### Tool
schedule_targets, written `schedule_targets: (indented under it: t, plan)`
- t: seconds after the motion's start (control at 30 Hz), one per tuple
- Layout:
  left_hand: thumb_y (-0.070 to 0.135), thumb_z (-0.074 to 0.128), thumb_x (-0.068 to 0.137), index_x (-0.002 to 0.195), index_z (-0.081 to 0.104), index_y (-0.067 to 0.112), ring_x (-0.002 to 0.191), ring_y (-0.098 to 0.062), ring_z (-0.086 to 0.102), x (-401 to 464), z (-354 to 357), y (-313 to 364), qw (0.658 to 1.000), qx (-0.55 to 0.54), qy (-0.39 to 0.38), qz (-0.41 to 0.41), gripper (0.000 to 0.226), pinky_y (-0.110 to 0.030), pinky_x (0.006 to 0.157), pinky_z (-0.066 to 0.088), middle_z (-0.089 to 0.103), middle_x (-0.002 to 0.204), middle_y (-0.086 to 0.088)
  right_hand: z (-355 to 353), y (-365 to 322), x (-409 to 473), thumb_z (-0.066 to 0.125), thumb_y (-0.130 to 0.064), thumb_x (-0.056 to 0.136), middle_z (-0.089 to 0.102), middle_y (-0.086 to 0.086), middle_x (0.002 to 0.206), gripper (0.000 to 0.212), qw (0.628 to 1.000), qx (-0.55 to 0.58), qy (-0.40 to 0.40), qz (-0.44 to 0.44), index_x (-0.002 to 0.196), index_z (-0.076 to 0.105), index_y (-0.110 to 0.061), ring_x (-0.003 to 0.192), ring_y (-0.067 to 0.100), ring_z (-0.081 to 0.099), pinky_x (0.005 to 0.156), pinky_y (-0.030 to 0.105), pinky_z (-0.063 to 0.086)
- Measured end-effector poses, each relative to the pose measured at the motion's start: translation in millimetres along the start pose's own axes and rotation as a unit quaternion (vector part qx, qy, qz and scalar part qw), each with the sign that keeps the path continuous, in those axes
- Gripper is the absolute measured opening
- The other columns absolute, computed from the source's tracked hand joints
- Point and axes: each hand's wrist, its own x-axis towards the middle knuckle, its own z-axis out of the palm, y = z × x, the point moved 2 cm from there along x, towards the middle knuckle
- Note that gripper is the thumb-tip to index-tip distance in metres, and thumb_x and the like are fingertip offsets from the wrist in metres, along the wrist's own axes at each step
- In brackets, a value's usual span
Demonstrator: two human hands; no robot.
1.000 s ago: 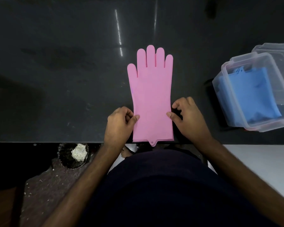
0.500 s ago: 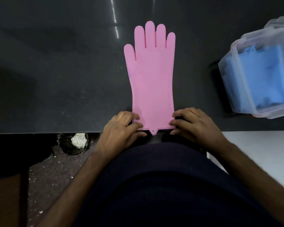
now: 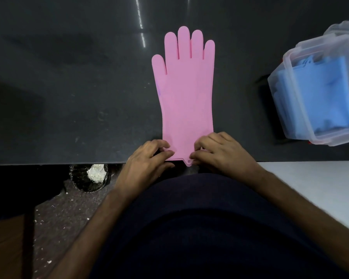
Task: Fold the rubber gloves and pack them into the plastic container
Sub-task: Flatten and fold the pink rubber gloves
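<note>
A pink rubber glove (image 3: 186,93) lies flat on the dark table (image 3: 69,87), fingers pointing away from me, cuff at the near edge. My left hand (image 3: 147,160) pinches the cuff's left corner. My right hand (image 3: 220,152) pinches the cuff's right corner, fingers curled over the edge. At the right stands a clear plastic container (image 3: 290,93) that holds a folded blue glove (image 3: 326,93).
A second clear container or lid (image 3: 343,29) sits behind the first at the far right. A white surface (image 3: 320,182) adjoins the table's near right. Below the table's edge on the floor is a black-lined bin (image 3: 89,178) with white waste.
Both hands slid down the glove's sides to the cuff's corners and closed on them. The view shifted, so the glove and container now appear higher and further right.
</note>
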Motion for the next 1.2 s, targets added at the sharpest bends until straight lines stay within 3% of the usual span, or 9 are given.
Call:
schedule_targets:
  t: [0.17,0.33,0.47,0.73,0.9,1.03,1.2]
  plan:
    - [0.021,0.07,0.094,0.106,0.077,0.003,0.102,-0.023,0.07,-2,1,-1,0.997,-0.064,0.019,-0.023,0.023,-0.037,0.084,0.059,0.068,0.114,-0.009,9,-5,10,0.052,-0.03,0.103,0.066,0.002,0.093,0.026,1.0,0.008,-0.025,-0.016,0.101,0.074,-0.016,0.078,0.022,0.06,0.069,0.035,0.046]
    - [0.002,0.083,0.084,0.105,0.078,0.001,0.096,-0.004,0.06,-2,2,-1,0.989,-0.128,0.052,-0.053,0.022,-0.011,0.084,0.048,0.067,0.11,-0.011,18,2,4,0.062,-0.029,0.099,0.063,0.003,0.102,0.02,0.997,0.061,-0.038,0.015,0.108,0.07,-0.013,0.089,0.019,0.054,0.074,0.034,0.047]
    - [-0.004,0.083,0.081,0.099,0.079,0.006,0.082,-0.009,0.064,-1,3,-1,0.967,-0.209,0.08,-0.119,0.02,-0.016,0.074,0.051,0.069,0.106,-0.006,22,5,1,0.059,-0.032,0.101,0.06,0.001,0.104,0.022,0.997,0.068,-0.035,0.01,0.111,0.068,-0.015,0.092,0.017,0.051,0.077,0.034,0.046]
    - [0.008,0.084,0.083,0.09,0.08,0.011,0.088,-0.007,0.067,4,5,-2,0.944,-0.271,0.09,-0.166,0.008,-0.015,0.074,0.05,0.069,0.099,0.004,17,2,1,0.069,-0.027,0.095,0.063,0.003,0.104,0.019,0.997,0.063,-0.043,0.015,0.11,0.07,-0.015,0.092,0.021,0.056,0.077,0.035,0.044]
    - [0.008,0.081,0.086,0.09,0.075,0.003,0.083,-0.013,0.067,8,6,5,0.937,-0.295,0.091,-0.161,0.009,-0.027,0.07,0.057,0.067,0.1,-0.004,10,-3,9,0.053,-0.042,0.095,0.067,0.005,0.098,0.037,0.993,0.091,-0.054,0.047,0.103,0.07,-0.011,0.086,0.027,0.064,0.072,0.042,0.053]
    - [0.018,0.083,0.085,0.085,0.073,0.004,0.069,-0.006,0.063,12,6,9,0.925,-0.328,0.09,-0.17,0.018,-0.034,0.064,0.057,0.068,0.102,-0.009,11,-2,7,0.072,-0.02,0.093,0.066,0.007,0.097,0.015,0.992,0.106,-0.039,0.062,0.102,0.069,-0.008,0.085,0.028,0.064,0.071,0.042,0.051]
    - [0.024,0.085,0.084,0.086,0.074,0.006,0.077,-0.014,0.067,8,4,5,0.931,-0.319,0.085,-0.156,0.022,-0.03,0.068,0.057,0.069,0.101,-0.005,11,1,0,0.065,-0.005,0.094,0.066,0.006,0.101,0.012,0.991,0.119,-0.035,0.047,0.104,0.07,-0.008,0.09,0.027,0.064,0.073,0.04,0.05]
